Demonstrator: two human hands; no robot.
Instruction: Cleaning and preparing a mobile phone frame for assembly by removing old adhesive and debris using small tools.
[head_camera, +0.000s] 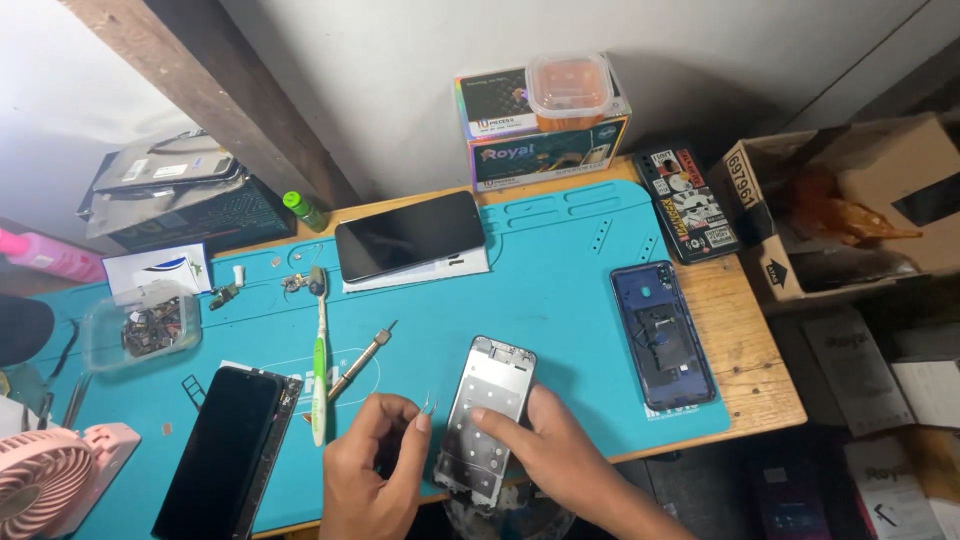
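Note:
My right hand (545, 450) grips a silver phone middle frame (487, 415) by its right edge, near the front of the blue work mat (560, 290). My left hand (372, 470) pinches a small pair of tweezers (430, 407), their tips just left of the frame. To the left lie a green and white toothbrush (319, 365) and a metal screwdriver (362, 362). A blue phone back shell (662, 333) rests at the right of the mat.
A black phone screen (222, 452) lies at the front left and another phone (410, 234) at the back. A clear tub of parts (140, 325), a pink fan (55, 480), a carton with an orange-lidded tub (545, 120) and a cardboard box (850, 200) surround the mat.

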